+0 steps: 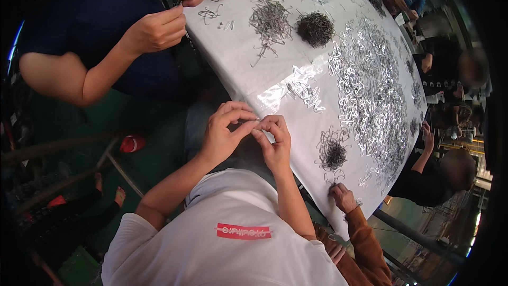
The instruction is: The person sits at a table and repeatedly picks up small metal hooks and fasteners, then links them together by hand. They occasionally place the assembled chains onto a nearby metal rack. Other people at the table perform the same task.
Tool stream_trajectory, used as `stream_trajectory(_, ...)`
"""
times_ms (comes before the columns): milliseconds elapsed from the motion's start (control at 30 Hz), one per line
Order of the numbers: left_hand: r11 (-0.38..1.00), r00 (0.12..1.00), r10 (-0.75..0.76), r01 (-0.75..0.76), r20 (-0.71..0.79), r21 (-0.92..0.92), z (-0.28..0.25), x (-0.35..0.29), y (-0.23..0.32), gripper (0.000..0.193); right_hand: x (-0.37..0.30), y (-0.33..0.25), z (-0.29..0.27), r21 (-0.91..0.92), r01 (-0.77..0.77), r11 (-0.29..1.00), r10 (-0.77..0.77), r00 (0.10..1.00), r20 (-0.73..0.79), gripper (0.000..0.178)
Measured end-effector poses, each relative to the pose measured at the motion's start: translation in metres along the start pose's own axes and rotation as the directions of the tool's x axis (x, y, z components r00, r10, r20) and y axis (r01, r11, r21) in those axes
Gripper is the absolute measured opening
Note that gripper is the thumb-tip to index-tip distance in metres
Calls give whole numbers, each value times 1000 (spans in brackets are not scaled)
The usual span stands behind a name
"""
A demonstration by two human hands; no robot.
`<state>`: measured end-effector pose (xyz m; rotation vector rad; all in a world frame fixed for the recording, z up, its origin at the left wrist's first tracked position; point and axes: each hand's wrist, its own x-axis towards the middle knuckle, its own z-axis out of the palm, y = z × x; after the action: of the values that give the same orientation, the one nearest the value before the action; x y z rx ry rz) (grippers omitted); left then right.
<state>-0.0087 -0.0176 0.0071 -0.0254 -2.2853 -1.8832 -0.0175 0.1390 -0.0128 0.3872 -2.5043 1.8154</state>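
Observation:
My left hand point(226, 130) and my right hand point(275, 142) meet over the near edge of the white-covered table point(301, 137). The thumb and fingers of each are pinched together, tip to tip. Between the fingertips is a glint of something small, too tiny to name. Closest on the tabletop lies a loose scatter of shiny bent metal clips point(306, 89). Beyond it, toward the right, spreads a large heap of the same silvery pieces point(365, 95). A dark clump of wire hooks point(335, 156) sits to the right of my right hand.
Farther back are a round dark clump point(316, 29) and a looser pile of wire hooks point(270, 18). At left, a co-worker's hands point(159, 32) hold a small dark piece. A brown-sleeved person's hand point(344, 198) touches the table at right. Others line the far side.

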Motion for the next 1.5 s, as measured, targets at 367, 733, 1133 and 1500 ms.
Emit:
stream_trajectory(367,999,999,7,-6,-32,44,1,-1,-9,14,196,92,-23,-497,-47,866,94,993,70,16)
stream_trajectory(733,999,998,37,-35,-42,31,1,3,-10,14,212,107,-20,-743,-61,667,131,991,36,13)
stream_trajectory(1133,992,992,117,-116,-39,48,6,1,-4,11,159,68,-30,460,-358,812,365,928,78,16)
stream_trajectory(1500,991,990,134,-133,-39,35,19,-4,-6,10,143,93,-40,291,-546,786,557,829,50,18)
